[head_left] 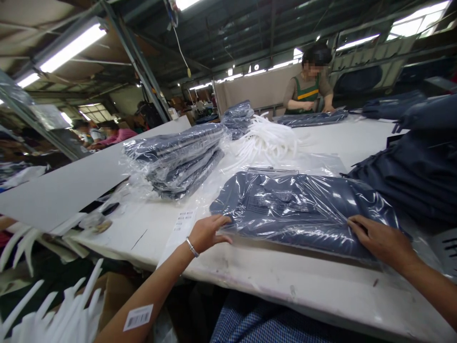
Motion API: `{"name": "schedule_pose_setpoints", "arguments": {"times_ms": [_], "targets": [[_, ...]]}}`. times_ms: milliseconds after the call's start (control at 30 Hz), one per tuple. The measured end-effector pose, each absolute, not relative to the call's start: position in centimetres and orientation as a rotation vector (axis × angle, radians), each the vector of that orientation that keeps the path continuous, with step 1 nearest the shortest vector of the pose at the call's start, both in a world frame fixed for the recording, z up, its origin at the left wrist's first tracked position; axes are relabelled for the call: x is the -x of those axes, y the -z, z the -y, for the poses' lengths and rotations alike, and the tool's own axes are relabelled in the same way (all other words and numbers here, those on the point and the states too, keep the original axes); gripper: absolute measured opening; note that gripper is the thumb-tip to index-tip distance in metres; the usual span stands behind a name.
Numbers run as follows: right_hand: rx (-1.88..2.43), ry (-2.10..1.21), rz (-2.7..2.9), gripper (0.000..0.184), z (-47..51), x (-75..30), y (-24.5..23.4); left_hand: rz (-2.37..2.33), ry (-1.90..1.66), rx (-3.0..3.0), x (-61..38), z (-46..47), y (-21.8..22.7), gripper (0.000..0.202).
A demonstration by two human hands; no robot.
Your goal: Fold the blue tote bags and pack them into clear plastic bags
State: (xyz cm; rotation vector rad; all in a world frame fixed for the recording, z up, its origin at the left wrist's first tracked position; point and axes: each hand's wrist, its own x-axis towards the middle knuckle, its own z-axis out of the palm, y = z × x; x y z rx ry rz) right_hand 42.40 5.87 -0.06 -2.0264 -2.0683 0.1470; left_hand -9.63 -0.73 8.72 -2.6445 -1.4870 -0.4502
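Observation:
A folded dark blue garment in a clear plastic bag [303, 209] lies flat on the white table [285, 281] in front of me. My left hand [209, 233] rests on the bag's near left corner, fingers curled against the plastic edge. My right hand [380, 240] lies on the bag's near right edge, fingers stretched flat over it. A barcode sticker [138, 317] is stuck on my left forearm, and a thin bracelet circles that wrist.
A stack of bagged garments [178, 159] sits left of centre, white plastic hangers [266, 138] behind it. Unbagged dark garments [410, 176] pile at the right. More white hangers [60, 314] stand at lower left. A person [309, 83] works across the table; a printed label sheet [182, 221] lies near my left hand.

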Motion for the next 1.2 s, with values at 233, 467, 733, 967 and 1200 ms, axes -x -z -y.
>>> {"name": "schedule_pose_setpoints", "arguments": {"times_ms": [233, 467, 733, 967, 1200], "targets": [[2.051, -0.104, 2.069, 0.040, -6.2, -42.8, 0.5, 1.348, 0.443, 2.533, 8.9, 4.4, -7.6, 0.047], [2.091, -0.093, 2.071, 0.035, -6.2, -42.7, 0.5, 1.400, 0.569, 2.360, 9.3, 5.0, -5.9, 0.020], [2.066, -0.099, 2.041, 0.032, -6.3, -42.9, 1.0, 1.375, 0.693, 2.249, 9.7, 2.2, -6.5, 0.020], [2.044, -0.056, 2.036, 0.031, -6.0, -42.9, 1.0, 1.630, 0.465, 2.471, 10.8, -0.8, -5.0, 0.030], [1.950, -0.211, 2.043, 0.029, -5.5, -43.0, -0.6, 1.843, 0.318, 2.619, 11.4, -4.3, -6.9, 0.028]]}}
